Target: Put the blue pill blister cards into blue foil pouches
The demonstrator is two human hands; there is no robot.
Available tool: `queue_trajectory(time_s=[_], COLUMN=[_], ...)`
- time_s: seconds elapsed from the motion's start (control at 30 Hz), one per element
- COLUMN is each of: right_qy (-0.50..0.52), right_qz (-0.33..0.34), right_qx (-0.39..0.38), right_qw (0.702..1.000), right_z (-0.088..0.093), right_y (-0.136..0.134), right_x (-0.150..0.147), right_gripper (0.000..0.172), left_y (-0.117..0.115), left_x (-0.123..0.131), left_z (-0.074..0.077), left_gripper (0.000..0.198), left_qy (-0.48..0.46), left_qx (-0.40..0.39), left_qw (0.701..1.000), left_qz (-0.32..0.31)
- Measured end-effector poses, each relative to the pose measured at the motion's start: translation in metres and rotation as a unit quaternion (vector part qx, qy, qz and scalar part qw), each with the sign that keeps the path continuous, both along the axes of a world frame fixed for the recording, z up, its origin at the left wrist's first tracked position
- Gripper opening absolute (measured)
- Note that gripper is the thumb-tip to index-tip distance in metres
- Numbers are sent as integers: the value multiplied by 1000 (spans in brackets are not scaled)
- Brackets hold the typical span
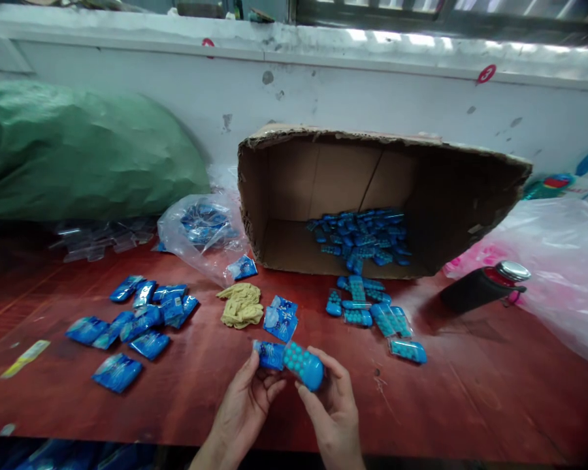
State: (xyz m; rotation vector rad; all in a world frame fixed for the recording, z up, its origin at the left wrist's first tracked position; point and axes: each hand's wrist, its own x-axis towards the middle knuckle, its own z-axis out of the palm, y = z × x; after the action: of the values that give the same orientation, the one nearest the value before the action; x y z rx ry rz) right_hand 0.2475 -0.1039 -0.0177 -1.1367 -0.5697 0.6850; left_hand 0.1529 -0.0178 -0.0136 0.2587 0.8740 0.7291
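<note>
Close to the table's front edge, my left hand point(253, 390) pinches a small printed blue packet point(270, 356). My right hand point(332, 403) grips a blue plastic case point(304, 367) with rows of turquoise bumps, tilted with its solid blue end toward the right palm. The case's left end meets the packet's right edge; whether it is partly inside I cannot tell. Just beyond the hands lie flat blue packets point(280, 318) and a crumpled yellowish cloth or glove point(240, 305). Similar cases point(357, 318) lie in a loose group to the right.
A cardboard box point(294, 251) on its side holds many blue cases. Several plump blue packets point(117, 372) lie at left. Behind them are a clear bag point(176, 228) of blue packets and a green sack point(88, 150). A black bottle point(475, 287) leans at right beside plastic bags point(563, 261).
</note>
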Motion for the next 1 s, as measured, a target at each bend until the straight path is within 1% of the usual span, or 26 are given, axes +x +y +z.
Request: queue_trajectory(time_s=[0.13,0.3,0.4,0.53,0.6,0.67,0.73,0.8,0.87,0.93,1.0], right_qy=[-17,-15,-20,17,21,-13,-78,-158,-243,-322,-366], right_qz=[-33,-11,-20,-50,-53,-53,-56,-59,-54,-46,-48], right_qx=[5,4,-12,-32,-34,-47,-78,-122,-169,-213,-241], right_qw=[999,1000,1000,998,998,997,992,978,954,921,897], right_z=[2,-1,-2,4,5,-1,-14,-29,-37,-34,-22], right_y=[-2,-3,-1,1,3,5,7,8,7,3,-2], right_x=[4,9,12,18,22,26,31,37,44,49,51], right_gripper=[38,38,38,38,39,39,37,36,39,42,43], left_y=[4,6,5,6,6,6,6,6,6,6,7], left_x=[2,4,4,4,4,4,3,2,1,0,-2], left_z=[0,1,2,1,0,-1,-3,-6,-10,-14,-16], left_gripper=[9,16,18,18,15,12,9,5,3,7,12], left_qy=[2,-5,-9,-5,1,11,23,34,43,54,65], left_qx=[-13,-30,-48,-64,-62,-51,-28,0,24,47,73], left_qw=[1000,999,999,998,998,999,999,999,998,997,994], left_qz=[11,8,6,-1,-6,-12,-20,-30,-37,-43,-49])
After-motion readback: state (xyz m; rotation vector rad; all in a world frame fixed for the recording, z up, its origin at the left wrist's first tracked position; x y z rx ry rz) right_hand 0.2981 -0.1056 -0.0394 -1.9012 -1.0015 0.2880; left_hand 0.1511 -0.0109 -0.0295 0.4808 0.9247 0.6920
